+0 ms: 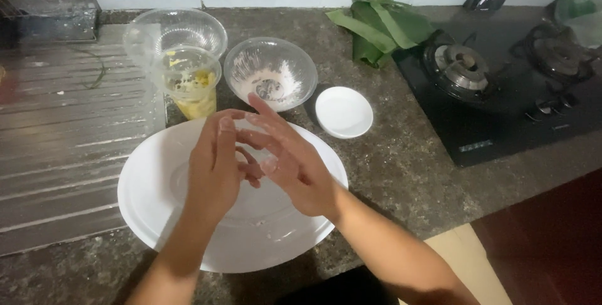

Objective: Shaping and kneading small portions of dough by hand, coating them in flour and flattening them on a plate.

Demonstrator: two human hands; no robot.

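While both hands hover over the large white plate, the left hand and right hand touch at the fingers, palms facing each other. Each grip is loosely spread, fingers apart and holding nothing; whitish residue coats the fingertips. Plate sits on a speckled grey stone desk, near edge. Behind the plate: a clear bowl dusted with white powder, a clear cup with yellow contents, an empty clear bowl just behind the cup. Small white saucer right of the powdered bowl. Ribbed steel drainboard at left. Black gas hob at right; folded green leaves by the pale wall.
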